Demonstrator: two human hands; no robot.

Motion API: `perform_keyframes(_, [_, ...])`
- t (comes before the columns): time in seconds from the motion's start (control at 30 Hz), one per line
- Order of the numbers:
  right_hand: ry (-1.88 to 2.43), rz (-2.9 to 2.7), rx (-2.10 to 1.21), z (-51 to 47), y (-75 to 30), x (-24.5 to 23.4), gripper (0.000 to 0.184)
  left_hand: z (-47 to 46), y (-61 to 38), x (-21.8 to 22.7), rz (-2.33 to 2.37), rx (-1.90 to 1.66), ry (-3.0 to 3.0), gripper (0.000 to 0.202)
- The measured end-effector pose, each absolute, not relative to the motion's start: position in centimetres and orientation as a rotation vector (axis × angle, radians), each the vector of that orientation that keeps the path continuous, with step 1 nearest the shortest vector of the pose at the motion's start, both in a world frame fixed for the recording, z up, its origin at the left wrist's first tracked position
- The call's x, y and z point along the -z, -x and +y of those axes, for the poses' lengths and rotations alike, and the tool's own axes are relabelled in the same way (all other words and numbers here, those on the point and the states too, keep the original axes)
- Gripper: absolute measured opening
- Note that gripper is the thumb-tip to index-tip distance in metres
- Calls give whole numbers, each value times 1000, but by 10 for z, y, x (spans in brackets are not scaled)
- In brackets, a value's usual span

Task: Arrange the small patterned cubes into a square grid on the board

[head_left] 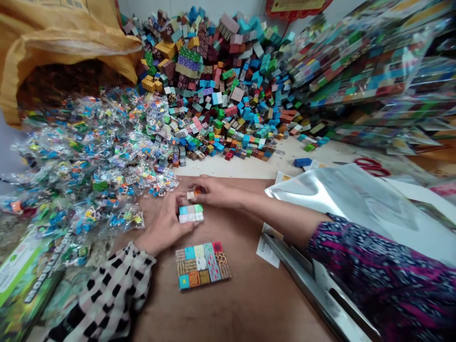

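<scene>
My left hand (166, 223) is curled round a small cluster of coloured cube blocks (191, 213) on the brown board (249, 294), fingers pressed to its left side. My right hand (213, 191) reaches in from the right and pinches a small white and orange block (193, 194) just above that cluster. Nearer me lies a flat finished rectangle of patterned blocks (202, 265), touched by neither hand.
A big heap of loose coloured blocks (221, 85) fills the back. Small clear packets of blocks (89, 152) spill from a yellow sack (53, 42) at left. Stacked clear bags (374, 71) stand at right, with red scissors (372, 166) and a silver bag (349, 199) below them. A green box (21, 280) lies at lower left.
</scene>
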State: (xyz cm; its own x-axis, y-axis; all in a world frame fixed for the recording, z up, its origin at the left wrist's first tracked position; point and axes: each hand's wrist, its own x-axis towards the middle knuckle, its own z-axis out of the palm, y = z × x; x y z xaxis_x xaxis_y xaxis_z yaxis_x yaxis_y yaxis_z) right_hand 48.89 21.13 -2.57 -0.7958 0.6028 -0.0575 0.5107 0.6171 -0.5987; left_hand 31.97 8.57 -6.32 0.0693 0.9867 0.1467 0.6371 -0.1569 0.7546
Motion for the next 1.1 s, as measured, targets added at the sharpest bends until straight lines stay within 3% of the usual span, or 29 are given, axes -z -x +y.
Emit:
perform_keyframes(0.13, [867,-2648,-1081,200,-504,27,52,84,-321,64,1634,-943,-1796,73])
perform_keyframes(0.33, [1019,-2559,-1315,199,-508,31,19,86,-320,62,1623,-889,-1892,74])
perform_keyframes(0.47, [848,-2614,-1346,196,-494,28,16,88,-318,62,1607,-893,-1922,78])
perform_keyframes(0.67, [679,-2725,-1308,190,-495,18,24,89,-314,66,1552,-845,-2027,73])
perform_keyframes(0.8, [899,-2843,-992,174,-498,16,59,92,-311,68,1534,-806,-2090,63])
perform_keyframes(0.93, [930,-2910,-855,162,-495,14,57,92,-308,67,1537,-775,-2103,63])
perform_keyframes(1.1, [1015,-2959,-787,158,-493,9,68,90,-304,58,1511,-629,-2058,78])
